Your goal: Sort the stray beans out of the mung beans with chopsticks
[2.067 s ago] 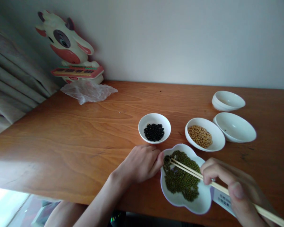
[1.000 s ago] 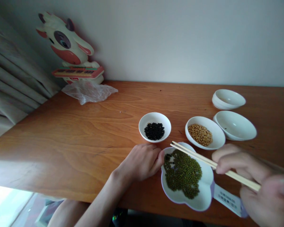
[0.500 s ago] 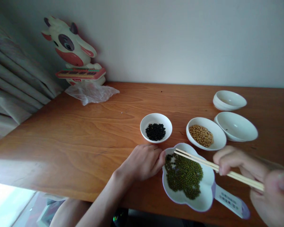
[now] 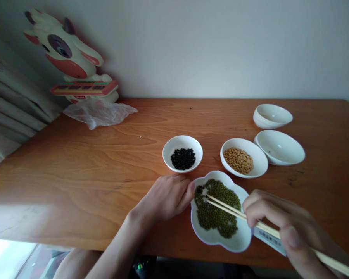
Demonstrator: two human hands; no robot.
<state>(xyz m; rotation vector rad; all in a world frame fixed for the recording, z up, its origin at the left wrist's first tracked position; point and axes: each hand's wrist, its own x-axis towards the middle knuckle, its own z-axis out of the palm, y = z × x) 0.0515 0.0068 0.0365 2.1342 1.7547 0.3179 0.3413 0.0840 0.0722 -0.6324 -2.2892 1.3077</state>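
My right hand is closed around a pair of wooden chopsticks. Their tips, slightly apart, point down at the green mung beans. Those beans lie in a white flower-shaped scoop with a lilac rim. Part of the scoop's handle is hidden by my right hand. My left hand rests on the table, its fingers curled, with the thumb and fingertips pinching the scoop's left rim. Just beyond it stands a white bowl of black beans.
A white bowl of yellow soybeans stands behind the scoop. Two more white bowls, one nearer and one farther, stand back right. A cow-shaped toy keyboard and a clear plastic bag are at the back left.
My right hand has brought the chopsticks lower and closer over the beans, their tips shifting from the scoop's far rim to its left part. The view has shifted slightly right. My left hand keeps its hold.
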